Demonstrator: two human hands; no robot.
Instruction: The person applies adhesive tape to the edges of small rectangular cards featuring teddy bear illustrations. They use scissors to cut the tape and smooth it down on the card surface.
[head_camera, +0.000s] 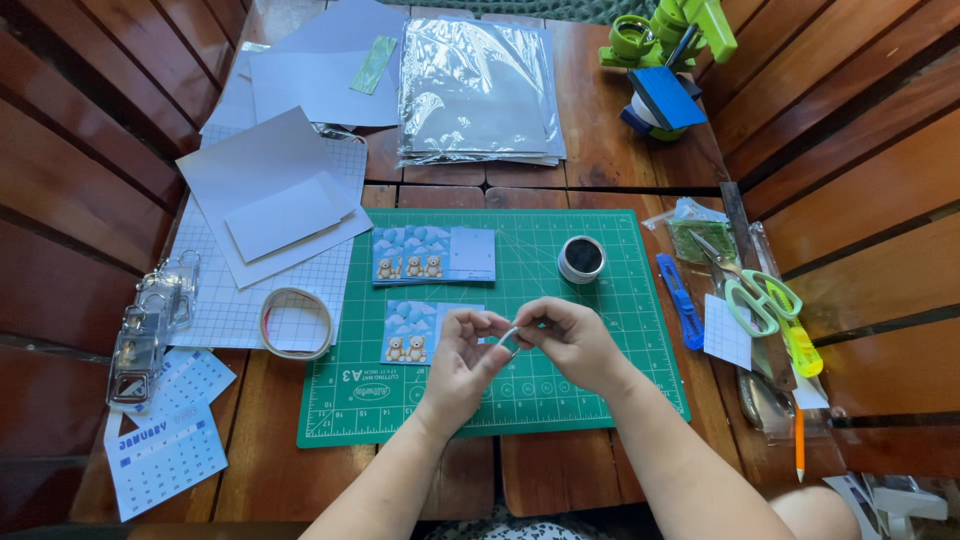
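Note:
My left hand (462, 357) and my right hand (573, 340) meet over the green cutting mat (600, 385). Between their fingertips they pinch a small metal ring (509, 340). Just left of my left hand lies a card printed with teddy bears and blue clouds (418, 331). A second, wider bear card (433, 254) lies farther up the mat. A small round black-and-silver tin (581, 258) stands on the mat beyond my right hand.
A roll of tape (296, 323) and clear binder clips (150, 325) lie to the left on grid paper. Grey card sheets (270, 185) and shiny foil sheets (478, 85) sit at the back. Blue knife (682, 298), green scissors (757, 296) and a pencil (799, 440) lie right.

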